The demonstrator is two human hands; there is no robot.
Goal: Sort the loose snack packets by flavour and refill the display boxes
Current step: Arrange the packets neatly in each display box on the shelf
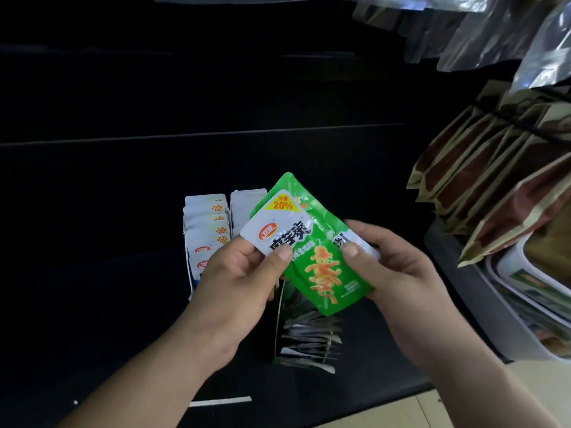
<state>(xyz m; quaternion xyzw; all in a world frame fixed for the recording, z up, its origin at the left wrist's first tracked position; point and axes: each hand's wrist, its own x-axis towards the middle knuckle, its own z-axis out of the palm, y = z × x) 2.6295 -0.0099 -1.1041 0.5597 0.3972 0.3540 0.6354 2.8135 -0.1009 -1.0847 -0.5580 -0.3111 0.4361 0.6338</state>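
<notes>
Fingers [279,257] of left hand [238,282] and right hand [392,288] pinch green packets [321,267] above display boxes [189,273] holding upright packets [207,223].

Green, white-topped snack packets [312,251], held tilted over two display boxes: far box [188,264] packed with upright white packets [207,223]; near box [278,322] holding edge-on packets [309,338].

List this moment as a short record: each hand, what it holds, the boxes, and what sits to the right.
left hand: pinches the packets at their white upper corner, thumb on the front
right hand: grips the packets' right edge, thumb on the front
packets: green, more than one, fanned, held above the boxes
far box: two rows of white-topped packets, standing
near box: packets standing edge-on, partly hidden by the hands
shelf: dark, bears both boxes
right side: brown pouches in a row, tubs below them
</notes>
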